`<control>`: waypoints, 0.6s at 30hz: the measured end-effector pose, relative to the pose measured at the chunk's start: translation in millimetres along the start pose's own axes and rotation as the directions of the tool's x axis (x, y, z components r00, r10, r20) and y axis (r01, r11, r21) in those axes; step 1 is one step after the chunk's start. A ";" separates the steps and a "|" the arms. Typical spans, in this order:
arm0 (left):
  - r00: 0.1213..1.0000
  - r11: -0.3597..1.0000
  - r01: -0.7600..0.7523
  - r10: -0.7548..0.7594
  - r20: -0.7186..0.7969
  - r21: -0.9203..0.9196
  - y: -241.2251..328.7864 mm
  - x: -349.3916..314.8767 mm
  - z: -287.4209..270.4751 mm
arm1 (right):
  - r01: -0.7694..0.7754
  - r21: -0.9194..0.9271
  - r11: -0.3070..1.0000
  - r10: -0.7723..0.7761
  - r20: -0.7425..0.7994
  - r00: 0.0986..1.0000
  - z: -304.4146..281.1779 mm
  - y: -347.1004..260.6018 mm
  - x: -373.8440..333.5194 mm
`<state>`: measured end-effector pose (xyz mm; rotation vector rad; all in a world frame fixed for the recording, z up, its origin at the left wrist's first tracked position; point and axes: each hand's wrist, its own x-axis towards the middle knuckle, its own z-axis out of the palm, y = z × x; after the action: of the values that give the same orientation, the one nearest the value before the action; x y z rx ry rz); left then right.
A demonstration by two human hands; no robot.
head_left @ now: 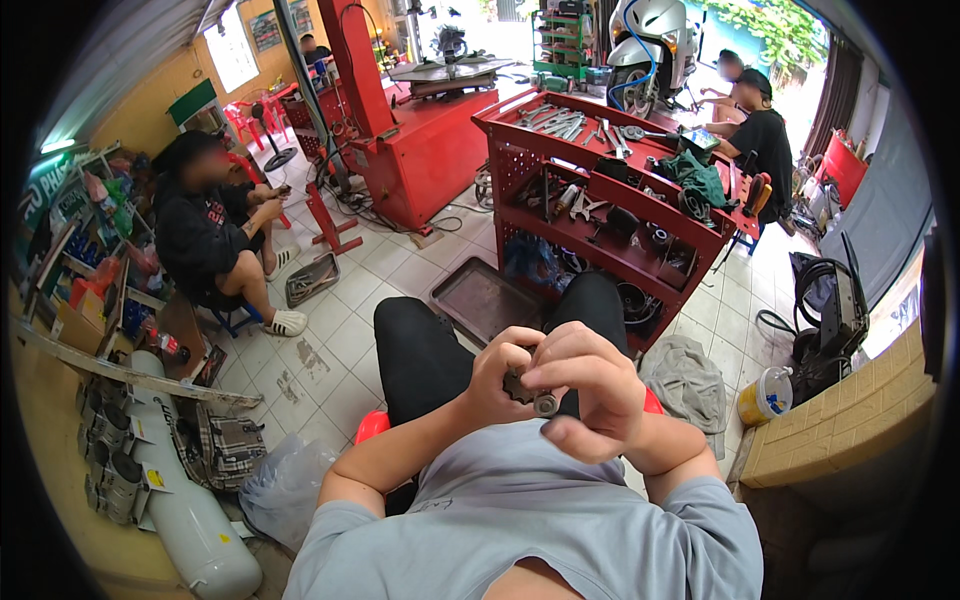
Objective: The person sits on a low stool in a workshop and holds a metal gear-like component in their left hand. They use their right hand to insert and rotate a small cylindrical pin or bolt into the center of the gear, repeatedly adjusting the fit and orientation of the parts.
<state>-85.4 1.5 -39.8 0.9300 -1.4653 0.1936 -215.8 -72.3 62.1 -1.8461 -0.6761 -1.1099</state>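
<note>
Just below centre, a part (545,404) sits between left hand (493,372) and right hand (607,388) — a tray (482,300) lies on the floor (350,325) beyond. A cart (560,157) stands upper right of centre, wrenches (565,123) on top, scooter (672,45) behind; a tank (192,510) lies lower left.

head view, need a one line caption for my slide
A small metal part between bare hands, with a red tool cart and a shallow floor tray beyond.
</note>
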 end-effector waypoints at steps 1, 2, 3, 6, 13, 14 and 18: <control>1.000 1.000 0.009 -0.009 0.000 0.012 1.2 0.4 0.4 | -0.009 0.017 1.000 0.010 -0.051 0.999 2.9 0.0 -1.2; 1.000 1.000 0.013 -0.013 0.007 -0.004 0.7 -0.2 0.0 | -0.017 0.035 0.999 0.021 -0.102 0.995 8.1 0.6 -3.6; 1.000 1.000 0.017 -0.017 0.015 -0.019 -0.5 -1.3 -0.9 | -0.024 0.053 0.998 0.032 -0.152 0.988 11.0 2.0 -5.9; 1.000 0.999 0.018 -0.018 0.011 -0.045 -2.6 -2.8 -1.3 | 0.000 0.003 1.000 0.000 -0.090 0.996 6.1 4.8 -7.3; 0.999 0.999 0.039 -0.039 0.016 0.008 3.8 1.3 -1.4 | 0.005 0.005 1.000 -0.004 -0.060 0.998 3.4 -0.6 -1.7; 0.999 0.999 0.040 -0.040 0.016 -0.011 2.2 -0.3 -1.1 | 0.024 0.017 1.000 -0.023 -0.077 0.997 4.9 1.5 -2.7; 0.999 0.998 0.029 -0.028 0.017 -0.061 -3.8 -3.4 -1.6 | 0.043 0.010 0.999 -0.042 -0.070 0.997 4.4 7.1 -6.9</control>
<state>-82.2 1.4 -44.2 0.9039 -1.4643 0.1204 -211.6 -72.1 52.2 -1.7823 -0.6821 -1.1905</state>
